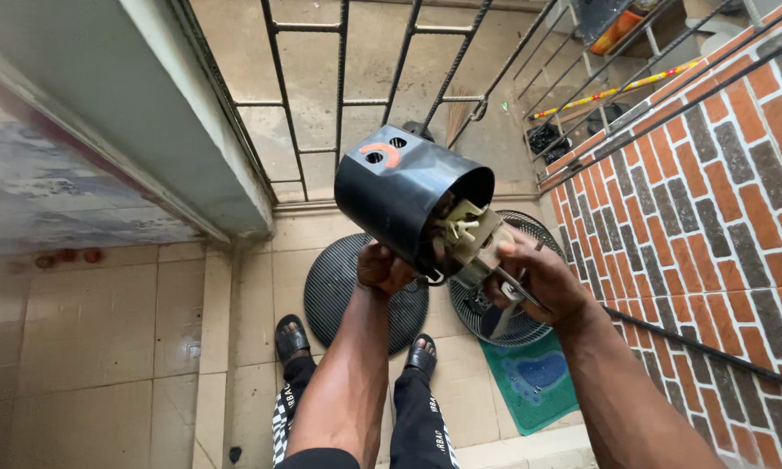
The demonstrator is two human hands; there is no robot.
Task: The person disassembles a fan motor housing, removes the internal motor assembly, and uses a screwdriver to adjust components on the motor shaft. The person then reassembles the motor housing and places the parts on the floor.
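I hold a fan motor up in front of me. Its dark cylindrical housing (400, 191) has two round holes and an orange mark on its closed end, which points up and away. My left hand (382, 267) grips the housing from below. My right hand (539, 278) is shut on the metal motor body and shaft (478, 247) that sticks out of the housing's open end, where cream plastic parts and wires show. Which parts are joined inside the housing is hidden.
Two round black fan grilles (339, 287) (513, 326) lie on the tiled floor below, beside a green mat (534, 382). My sandalled feet (291, 337) stand near them. A metal gate (382, 78) is ahead, a brick-patterned wall (721, 200) on the right.
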